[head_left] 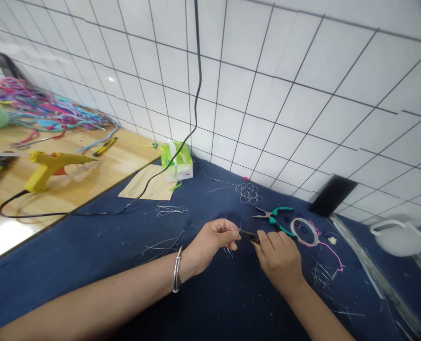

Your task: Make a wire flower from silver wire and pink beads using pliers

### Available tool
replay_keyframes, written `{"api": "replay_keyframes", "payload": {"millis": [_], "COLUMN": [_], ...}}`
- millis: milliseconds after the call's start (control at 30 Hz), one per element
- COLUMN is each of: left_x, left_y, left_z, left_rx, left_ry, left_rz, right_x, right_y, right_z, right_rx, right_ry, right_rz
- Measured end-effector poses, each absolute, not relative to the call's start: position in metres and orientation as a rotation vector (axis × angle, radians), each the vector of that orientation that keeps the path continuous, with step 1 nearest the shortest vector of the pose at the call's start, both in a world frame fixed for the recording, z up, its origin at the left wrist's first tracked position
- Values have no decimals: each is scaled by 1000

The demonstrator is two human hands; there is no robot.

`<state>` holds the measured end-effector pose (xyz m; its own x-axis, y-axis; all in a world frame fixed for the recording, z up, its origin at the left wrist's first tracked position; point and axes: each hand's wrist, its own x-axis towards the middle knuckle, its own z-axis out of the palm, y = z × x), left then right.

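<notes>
My left hand (215, 239), a silver bangle on its wrist, pinches a thin bent wire (228, 251) between thumb and fingers. My right hand (279, 258) is closed around dark-tipped pliers (247, 234), whose jaws reach the wire at my left fingertips. Whether the jaws grip it is too small to tell. Beyond my right hand lie open long-nose pliers (267, 215) with teal handles. A looped wire flower shape (248, 193) rests further back. Cut wire pieces (171, 209) lie left of my hands, and more wire bits (322, 275) lie to the right.
On the wooden table (89, 182) at left are a yellow glue gun (49, 166), a utility knife (105, 147) and colourful pipe cleaners (54, 109). A black cord (196, 71) hangs down the tiled wall. A tissue pack (177, 161), a white ring (304, 232) and a phone-like black slab (333, 195) stand around.
</notes>
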<state>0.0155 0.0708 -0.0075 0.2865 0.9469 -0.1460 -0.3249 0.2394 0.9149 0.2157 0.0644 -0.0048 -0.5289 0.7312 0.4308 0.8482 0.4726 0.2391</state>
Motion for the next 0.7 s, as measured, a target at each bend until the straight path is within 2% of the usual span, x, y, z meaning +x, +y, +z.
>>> {"api": "replay_keyframes", "payload": {"millis": [700], "left_x": [17], "left_y": [69], "left_z": [-7], "left_rx": [1024], "left_ry": [880], "left_rz": [1057], "right_x": [213], "right_y": [61], "right_z": [-2], "right_rx": [-1283], "right_ry": [-2458], "right_rz": [-716]}}
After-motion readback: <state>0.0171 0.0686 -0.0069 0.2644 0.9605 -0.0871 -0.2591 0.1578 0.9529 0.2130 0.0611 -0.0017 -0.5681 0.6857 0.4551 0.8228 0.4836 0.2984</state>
